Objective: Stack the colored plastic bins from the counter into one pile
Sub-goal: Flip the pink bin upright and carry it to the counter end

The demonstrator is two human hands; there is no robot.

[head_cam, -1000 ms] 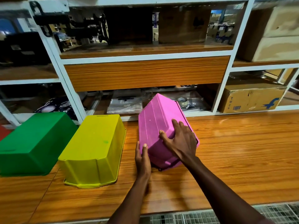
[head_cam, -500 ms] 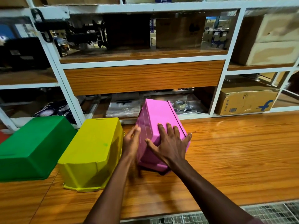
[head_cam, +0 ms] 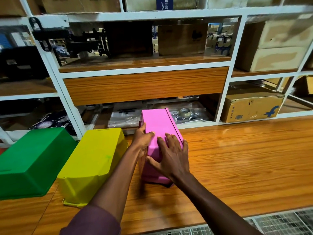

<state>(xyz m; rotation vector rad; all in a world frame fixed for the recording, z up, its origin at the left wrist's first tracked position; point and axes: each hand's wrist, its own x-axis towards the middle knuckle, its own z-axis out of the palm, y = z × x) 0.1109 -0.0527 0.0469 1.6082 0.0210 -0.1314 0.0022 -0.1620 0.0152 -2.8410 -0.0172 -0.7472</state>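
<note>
A pink bin stands tipped on its side on the wooden counter, its rim toward the right. My left hand grips its upper left edge, thumb over the top. My right hand lies spread on its near end, fingers on top and thumb wrapped round the front corner. A yellow bin lies upside down just left of it. A green bin lies upside down further left, beside the yellow one.
White-framed shelving with a wooden panel rises behind the counter. A cardboard box sits in the lower right shelf, plastic bags and a tape roll behind the pink bin. A metal grid runs along the counter's near edge.
The pink bin has been turned from leaning toward me to standing on its side. My left hand rose from its near bottom edge to its upper left edge. My right hand stayed on it.
</note>
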